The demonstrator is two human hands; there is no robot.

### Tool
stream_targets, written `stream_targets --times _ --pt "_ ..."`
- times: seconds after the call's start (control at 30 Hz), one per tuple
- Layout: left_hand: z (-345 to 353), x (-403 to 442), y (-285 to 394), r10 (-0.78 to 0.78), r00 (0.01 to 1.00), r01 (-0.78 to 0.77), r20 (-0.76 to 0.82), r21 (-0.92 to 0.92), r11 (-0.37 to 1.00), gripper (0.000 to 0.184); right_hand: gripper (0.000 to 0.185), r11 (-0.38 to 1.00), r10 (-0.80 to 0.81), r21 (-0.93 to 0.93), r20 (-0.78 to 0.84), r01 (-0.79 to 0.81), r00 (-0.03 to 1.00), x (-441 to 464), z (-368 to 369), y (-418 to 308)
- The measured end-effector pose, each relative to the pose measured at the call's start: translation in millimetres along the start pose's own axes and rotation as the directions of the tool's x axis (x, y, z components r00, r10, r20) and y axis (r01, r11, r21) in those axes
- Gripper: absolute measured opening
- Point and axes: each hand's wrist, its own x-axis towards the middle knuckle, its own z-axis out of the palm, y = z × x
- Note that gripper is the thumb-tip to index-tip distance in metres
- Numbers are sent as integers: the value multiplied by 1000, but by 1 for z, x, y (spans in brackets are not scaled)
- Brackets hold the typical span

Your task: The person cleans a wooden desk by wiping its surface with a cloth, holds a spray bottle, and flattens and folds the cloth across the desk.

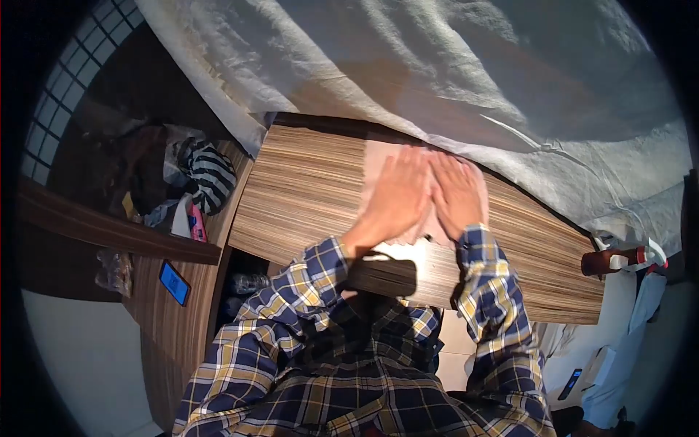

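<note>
A pale pink cloth (374,162) lies spread on the striped wood-grain tabletop (298,182), close to its far edge. My left hand (399,191) rests flat on the cloth's left part with fingers stretched out and pointing away from me. Beside it, my right hand (457,191) lies flat on the right part, fingers extended. The two hands' fingertips nearly meet. Both palms face down, and the cloth beneath them is hidden.
A white curtain (378,65) hangs along the far edge. At the right end stands a reddish-brown spray bottle (604,262) with a white and red nozzle. On the left, a phone (174,282) lies on a lower wooden surface, below a shelf with a striped cloth (210,175).
</note>
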Motion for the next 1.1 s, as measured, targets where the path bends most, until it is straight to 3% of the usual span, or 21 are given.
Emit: stream_targets --times 0.17,0.23,0.47,0.73,0.93,1.1 --pt "13 -13 70 183 983 -179 3 -176 968 65 53 979 184 -89 14 -182 983 -73 -35 28" --pt "15 -23 97 197 980 -192 12 -173 966 65 51 955 292 -39 -17 -293 956 -100 -41 17" --pt "10 -60 99 312 950 -307 -9 -215 927 66 53 863 478 -135 -97 -488 873 -138 -26 -20" --pt "-11 -70 39 216 976 -215 -14 -133 967 61 54 942 318 -102 -35 -320 948 -76 -3 -47" --pt "-40 -95 -37 -16 999 13 -34 -64 998 58 54 985 162 -68 1 -161 987 -4 33 -106" --pt "-60 -135 -87 -206 977 206 -54 -3 979 58 55 997 -76 0 54 76 996 35 62 -166"
